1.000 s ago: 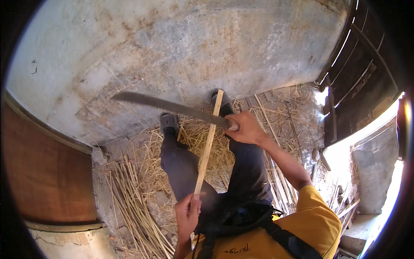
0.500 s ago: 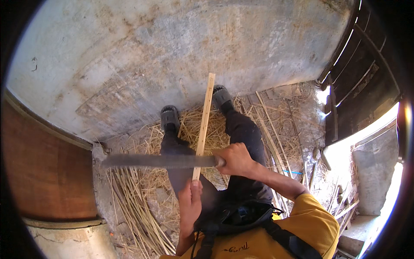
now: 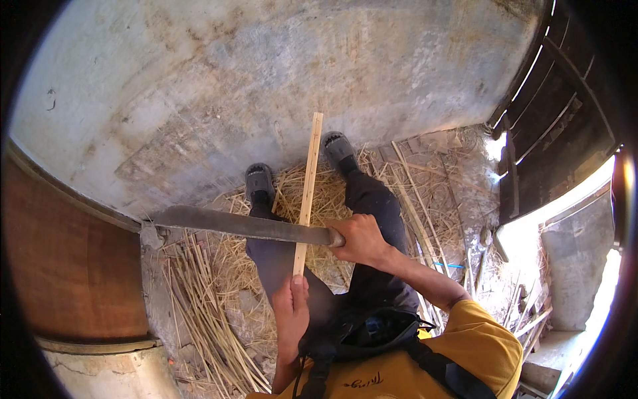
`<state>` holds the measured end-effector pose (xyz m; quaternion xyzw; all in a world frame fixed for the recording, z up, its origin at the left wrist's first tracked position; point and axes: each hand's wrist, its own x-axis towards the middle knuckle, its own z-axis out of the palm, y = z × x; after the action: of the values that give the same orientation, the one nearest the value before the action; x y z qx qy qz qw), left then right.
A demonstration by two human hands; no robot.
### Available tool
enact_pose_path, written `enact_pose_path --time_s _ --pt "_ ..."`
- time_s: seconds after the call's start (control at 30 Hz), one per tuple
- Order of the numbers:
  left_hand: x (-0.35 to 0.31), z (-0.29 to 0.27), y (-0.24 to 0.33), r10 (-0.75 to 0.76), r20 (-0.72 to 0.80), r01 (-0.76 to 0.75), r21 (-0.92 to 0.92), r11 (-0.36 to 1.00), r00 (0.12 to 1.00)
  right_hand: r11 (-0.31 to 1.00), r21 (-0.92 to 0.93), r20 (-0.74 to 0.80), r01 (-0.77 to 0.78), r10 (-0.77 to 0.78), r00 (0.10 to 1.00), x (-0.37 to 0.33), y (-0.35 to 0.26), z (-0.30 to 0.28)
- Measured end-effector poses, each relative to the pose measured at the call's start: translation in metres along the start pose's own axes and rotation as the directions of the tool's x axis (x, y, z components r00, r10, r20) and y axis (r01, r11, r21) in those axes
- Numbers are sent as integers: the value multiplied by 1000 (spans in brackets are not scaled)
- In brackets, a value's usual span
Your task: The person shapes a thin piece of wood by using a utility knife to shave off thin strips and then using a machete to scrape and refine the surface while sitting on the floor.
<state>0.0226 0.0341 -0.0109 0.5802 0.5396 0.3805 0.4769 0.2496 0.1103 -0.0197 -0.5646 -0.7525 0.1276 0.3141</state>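
Observation:
My left hand [image 3: 291, 307] pinches the near end of a pale wooden strip [image 3: 310, 174], the thumb lying on top of it. From there the strip runs forward between my feet toward the wall. My right hand [image 3: 361, 239] is wrapped round the handle of a machete [image 3: 239, 224]. Its long dark blade lies crosswise over the strip, a little beyond my left hand, and reaches out to the left. Whether the edge touches the strip I cannot tell.
Straw and shavings [image 3: 292, 189] cover the floor round my sandalled feet. A pile of thin split strips [image 3: 206, 312] lies at the left, with longer strips [image 3: 415, 199] at the right. A stained concrete wall [image 3: 299, 66] rises ahead; a brown wooden panel [image 3: 73, 259] stands at the left.
The machete's blade has swung so its tip points farther forward, and it is less blurred. The strip's far end has shifted slightly left; both hands keep their hold.

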Motion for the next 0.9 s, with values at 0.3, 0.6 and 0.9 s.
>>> enact_pose_path --time_s 0.3,0.6,0.9 --pt "1 2 7 37 3 -37 33 999 999 997 -80 92 15 -8 996 1 9 -3" --pt "1 -2 5 -127 46 132 -116 984 991 999 -21 104 36 -34 994 -9 -4 -3" --pt "-7 -3 15 -328 66 330 -348 878 942 997 69 -8 20 -19 1000 -14 -11 5"
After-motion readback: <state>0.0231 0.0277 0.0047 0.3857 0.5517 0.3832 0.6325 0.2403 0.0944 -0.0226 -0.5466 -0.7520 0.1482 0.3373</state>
